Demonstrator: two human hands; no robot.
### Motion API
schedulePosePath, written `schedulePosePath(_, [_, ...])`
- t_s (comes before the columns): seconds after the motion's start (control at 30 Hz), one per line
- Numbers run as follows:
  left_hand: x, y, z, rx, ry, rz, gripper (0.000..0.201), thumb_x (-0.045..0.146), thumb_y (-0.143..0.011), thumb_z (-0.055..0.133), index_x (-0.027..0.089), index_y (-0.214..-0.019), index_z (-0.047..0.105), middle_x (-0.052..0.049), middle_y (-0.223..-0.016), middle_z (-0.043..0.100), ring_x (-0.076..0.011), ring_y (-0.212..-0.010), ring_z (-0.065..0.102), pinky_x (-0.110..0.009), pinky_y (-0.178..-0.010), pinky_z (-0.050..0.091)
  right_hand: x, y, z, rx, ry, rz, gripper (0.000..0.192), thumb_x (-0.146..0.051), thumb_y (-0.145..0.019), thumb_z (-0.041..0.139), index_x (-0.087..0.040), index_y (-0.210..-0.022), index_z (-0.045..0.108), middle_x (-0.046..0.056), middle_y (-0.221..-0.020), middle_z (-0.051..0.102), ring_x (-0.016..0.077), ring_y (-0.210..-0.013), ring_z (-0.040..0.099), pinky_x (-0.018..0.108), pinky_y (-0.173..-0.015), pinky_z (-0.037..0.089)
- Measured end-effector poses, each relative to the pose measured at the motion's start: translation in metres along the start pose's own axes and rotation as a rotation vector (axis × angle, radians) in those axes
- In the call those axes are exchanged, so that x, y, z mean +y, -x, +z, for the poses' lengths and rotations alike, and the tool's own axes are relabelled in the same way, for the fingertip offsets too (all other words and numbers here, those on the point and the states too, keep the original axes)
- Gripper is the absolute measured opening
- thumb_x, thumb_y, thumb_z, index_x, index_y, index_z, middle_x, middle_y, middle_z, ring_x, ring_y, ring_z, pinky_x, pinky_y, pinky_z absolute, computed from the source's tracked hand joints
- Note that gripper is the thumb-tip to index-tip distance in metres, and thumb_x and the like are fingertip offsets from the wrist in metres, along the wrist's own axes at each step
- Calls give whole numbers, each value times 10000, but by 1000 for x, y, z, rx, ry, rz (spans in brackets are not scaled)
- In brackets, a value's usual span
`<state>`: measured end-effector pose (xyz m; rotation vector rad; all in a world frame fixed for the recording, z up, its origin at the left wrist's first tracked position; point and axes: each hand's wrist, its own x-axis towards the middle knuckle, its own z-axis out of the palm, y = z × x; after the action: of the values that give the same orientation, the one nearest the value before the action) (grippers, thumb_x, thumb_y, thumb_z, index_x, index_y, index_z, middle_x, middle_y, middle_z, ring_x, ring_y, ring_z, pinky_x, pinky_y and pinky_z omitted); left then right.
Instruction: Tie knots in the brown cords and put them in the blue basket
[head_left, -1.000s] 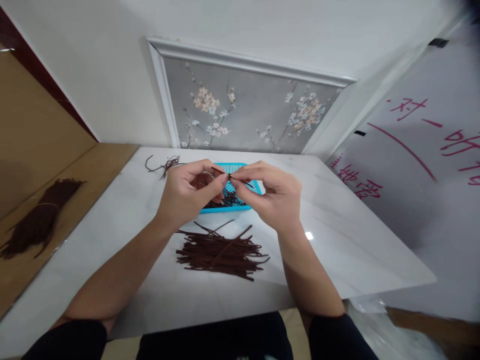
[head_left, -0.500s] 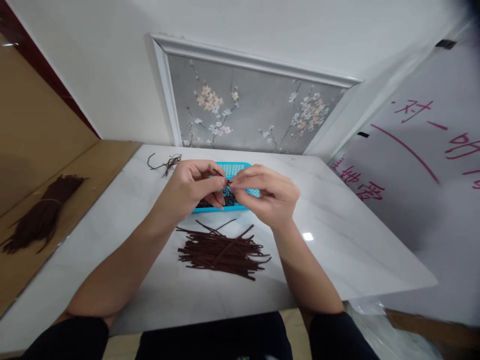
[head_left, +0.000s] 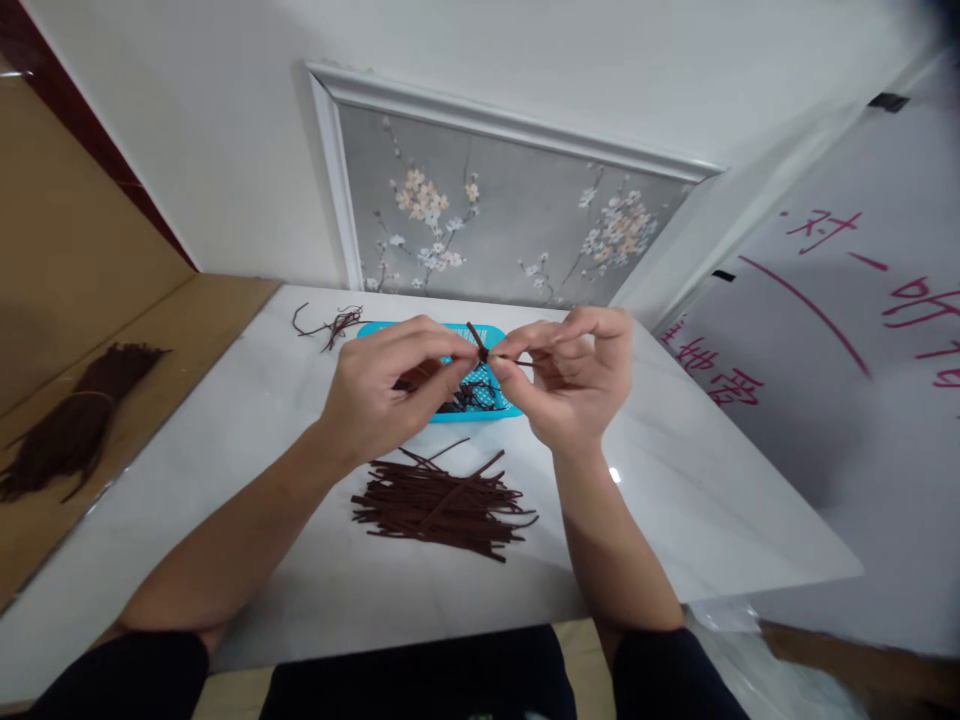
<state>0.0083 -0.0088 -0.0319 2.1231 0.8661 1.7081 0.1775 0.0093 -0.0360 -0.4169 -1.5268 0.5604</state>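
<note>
A: White marble-look table (head_left: 675, 520) against a wall with a framed blossom panel (head_left: 510, 230). Both hands up over the far half of it.

B: State of the hands?

A: Left hand (head_left: 382, 395) and right hand (head_left: 574, 385) each pinch one dark brown strip (head_left: 480, 350) between thumb and forefinger, tips nearly touching. Looks like a small knot at the pinch, one short end sticking up. Too small to confirm.

B: Doing it well?

A: My read: keep both pinches right at the knot, pull evenly outward, don't let the short end slip through.

B: Surroundings?

A: Blue tray (head_left: 499, 400) directly under the hands, a few dark pieces in it. Loose pile of strips (head_left: 442, 505) nearer the person. Small tangle (head_left: 334, 322) at the far left edge. Big bundle (head_left: 71, 425) on the wood surface to the left, well apart. Whiteboard (head_left: 840, 340) with red writing on the right. Nothing blocks the hands.
</note>
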Motion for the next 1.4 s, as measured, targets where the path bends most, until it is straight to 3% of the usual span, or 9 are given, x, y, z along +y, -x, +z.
schedulePosePath(0.13, [-7, 1, 3, 73, -151, 161, 78, 248, -865, 684, 210, -824, 738, -31, -804, 737, -119, -629, 666, -222, -532, 574, -3, 0, 0, 26, 35, -29, 372, -326, -799, 772, -309, -944, 429, -41, -763, 669, 180, -705, 700, 389, -664, 614])
schedulePosePath(0.37, [-12, 4, 6, 111, -106, 204, 62, 170, -867, 675, 202, -865, 729, -18, -804, 717, -88, -546, 627, -198, -463, 542, 4, 2, -6, -69, 17, -72, 320, -264, -842, 727, -311, -974, 439, -37, -809, 672, 172, -744, 706, 381, -710, 612])
schedulePosePath(0.53, [-9, 6, 12, 98, 18, 80, 64, 180, -895, 649, 199, -873, 705, -1, -814, 689, -60, -529, 624, -166, -467, 550, 7, 4, -4, -74, 56, -107, 249, -265, -877, 679, -308, -958, 447, -30, -835, 659, 167, -765, 694, 380, -716, 605])
schedulePosePath(0.67, [-9, 7, 14, 83, 132, -29, 84, 249, -907, 645, 187, -861, 678, 6, -801, 659, -54, -524, 629, -157, -483, 561, 6, 4, 0, -66, 29, -20, 244, -305, -890, 669, -301, -959, 434, -19, -855, 659, 162, -794, 682, 361, -716, 597])
schedulePosePath(0.83, [-7, 10, 13, 1, 236, -267, 168, 325, -884, 672, 164, -853, 638, 5, -787, 613, -71, -529, 636, -171, -485, 575, 9, 12, 2, -68, -133, 158, 273, -276, -857, 708, -277, -972, 461, -24, -859, 674, 146, -826, 682, 329, -765, 581])
schedulePosePath(1.0, [-13, 35, 15, -162, 202, -457, 182, 336, -920, 608, 162, -867, 605, 11, -789, 564, -77, -547, 628, -190, -496, 583, 17, 46, 2, 29, -281, 494, 298, -194, -797, 755, -253, -1021, 567, -29, -848, 702, 115, -799, 675, 276, -781, 553])
schedulePosePath(1.13, [-26, 67, 12, -166, -74, -208, 75, 254, -921, 605, 182, -936, 615, -15, -872, 611, -96, -713, 646, -164, -553, 567, 25, 77, 5, 65, -475, 668, 357, -197, -778, 778, -267, -1030, 535, -48, -828, 711, 98, -760, 655, 254, -764, 519])
schedulePosePath(1.27, [-34, 88, 1, -114, -290, 142, 254, 146, -876, 662, 225, -1115, 626, -51, -1049, 657, -141, -949, 666, -220, -743, 599, 30, 98, 10, 19, -631, 786, 396, -191, -777, 786, -272, -1027, 488, -56, -810, 715, 87, -710, 616, 238, -723, 473])
schedulePosePath(1.4, [-36, 98, -5, -196, -260, 146, 159, 105, -895, 627, 204, -1016, 654, -57, -1026, 669, -130, -905, 674, -238, -779, 579, 32, 110, 13, 0, -726, 912, 443, -207, -756, 804, -276, -1048, 478, -61, -766, 702, 88, -670, 583, 234, -692, 442])
